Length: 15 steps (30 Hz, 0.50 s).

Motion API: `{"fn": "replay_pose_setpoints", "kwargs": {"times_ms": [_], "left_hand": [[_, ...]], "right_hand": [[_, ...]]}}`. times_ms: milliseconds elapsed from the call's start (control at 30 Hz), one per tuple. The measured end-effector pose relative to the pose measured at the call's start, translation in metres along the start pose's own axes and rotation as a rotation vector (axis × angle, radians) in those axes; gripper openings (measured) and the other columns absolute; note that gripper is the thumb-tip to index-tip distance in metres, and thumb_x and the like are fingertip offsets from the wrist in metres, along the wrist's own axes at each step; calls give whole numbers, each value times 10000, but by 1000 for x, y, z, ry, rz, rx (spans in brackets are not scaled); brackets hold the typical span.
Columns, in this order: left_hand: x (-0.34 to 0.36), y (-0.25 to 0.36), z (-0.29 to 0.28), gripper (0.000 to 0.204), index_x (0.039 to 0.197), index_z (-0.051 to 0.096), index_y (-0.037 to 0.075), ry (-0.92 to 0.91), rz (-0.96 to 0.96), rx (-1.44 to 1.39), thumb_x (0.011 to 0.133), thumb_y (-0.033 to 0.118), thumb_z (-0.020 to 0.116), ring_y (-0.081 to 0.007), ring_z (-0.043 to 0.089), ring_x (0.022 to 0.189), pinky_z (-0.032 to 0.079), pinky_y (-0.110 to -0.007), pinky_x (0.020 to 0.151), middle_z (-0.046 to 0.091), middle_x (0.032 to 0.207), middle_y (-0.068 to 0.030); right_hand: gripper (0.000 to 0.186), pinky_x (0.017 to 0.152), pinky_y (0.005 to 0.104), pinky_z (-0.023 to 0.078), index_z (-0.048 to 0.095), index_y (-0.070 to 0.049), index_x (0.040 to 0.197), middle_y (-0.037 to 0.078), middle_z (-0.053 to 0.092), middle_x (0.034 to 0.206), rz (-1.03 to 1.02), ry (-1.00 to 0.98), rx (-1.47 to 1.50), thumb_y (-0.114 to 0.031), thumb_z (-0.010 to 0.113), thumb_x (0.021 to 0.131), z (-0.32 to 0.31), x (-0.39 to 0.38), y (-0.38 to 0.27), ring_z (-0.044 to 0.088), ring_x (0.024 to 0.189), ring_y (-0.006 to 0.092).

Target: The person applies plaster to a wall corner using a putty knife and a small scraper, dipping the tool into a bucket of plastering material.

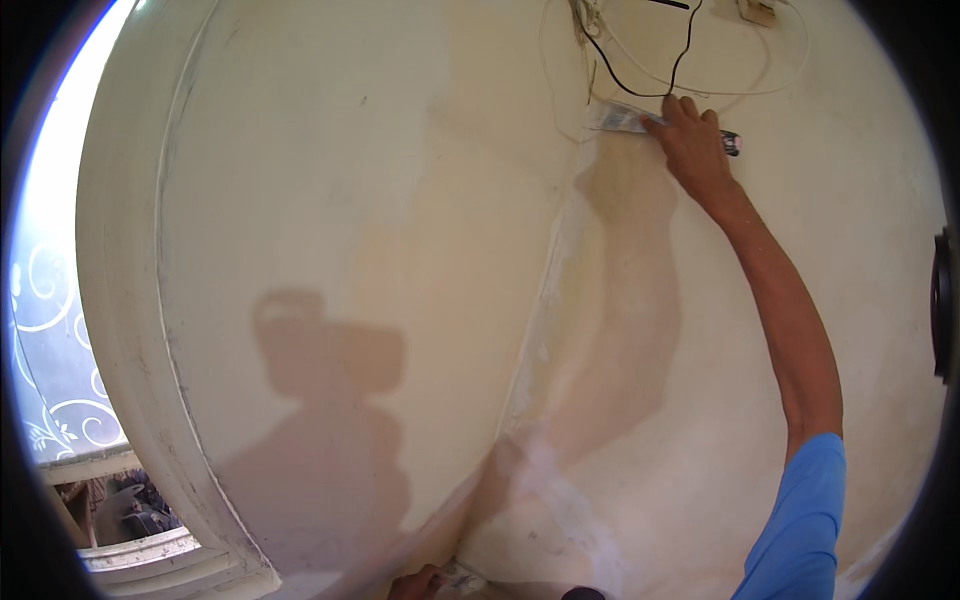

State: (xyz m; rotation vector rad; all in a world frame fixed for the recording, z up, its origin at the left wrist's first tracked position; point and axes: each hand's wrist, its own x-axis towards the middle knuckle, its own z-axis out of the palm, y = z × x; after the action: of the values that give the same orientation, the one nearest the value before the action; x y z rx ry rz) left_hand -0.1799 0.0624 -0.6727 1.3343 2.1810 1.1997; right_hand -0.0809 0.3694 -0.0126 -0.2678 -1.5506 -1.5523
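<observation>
High on the right wall, my right hand (697, 152) grips a putty knife (617, 119) by its handle, whose dark end sticks out beyond my palm. The wide blade lies against the wall at the inner corner, just below the hanging wires. Down the corner seam (548, 285) runs an uneven pale strip that looks like filler. At the bottom edge, part of my left hand (417, 583) shows with its fingers curled. Beside those fingers is a whitish, smeared thing (462, 577), too cut off to name.
Black and white wires (640, 92) loop from the corner top, near a small box (757, 12) on the wall. Left stands a cream frame (125, 250) around a bright patterned pane (55, 340). A dark round object (941, 305) sits at the far right.
</observation>
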Motion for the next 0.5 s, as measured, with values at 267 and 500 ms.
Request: {"fn": "replay_pose_setpoints", "kwargs": {"times_ms": [267, 500], "left_hand": [[7, -2, 6, 192, 1123, 546, 86, 33, 90, 20, 978, 208, 513, -411, 648, 802, 491, -480, 676, 657, 861, -225], [4, -11, 4, 208, 1132, 561, 87, 64, 70, -3, 976, 222, 528, -398, 649, 796, 497, -476, 669, 658, 871, -207]], "right_hand": [[403, 694, 407, 506, 703, -151, 1141, 87, 536, 980, 135, -42, 189, 28, 595, 796, -28, 2, 11, 557, 975, 263], [294, 772, 420, 525, 691, -76, 1117, 143, 577, 1021, 323, -253, 256, -40, 622, 834, -33, 30, -25, 604, 934, 326]]}}
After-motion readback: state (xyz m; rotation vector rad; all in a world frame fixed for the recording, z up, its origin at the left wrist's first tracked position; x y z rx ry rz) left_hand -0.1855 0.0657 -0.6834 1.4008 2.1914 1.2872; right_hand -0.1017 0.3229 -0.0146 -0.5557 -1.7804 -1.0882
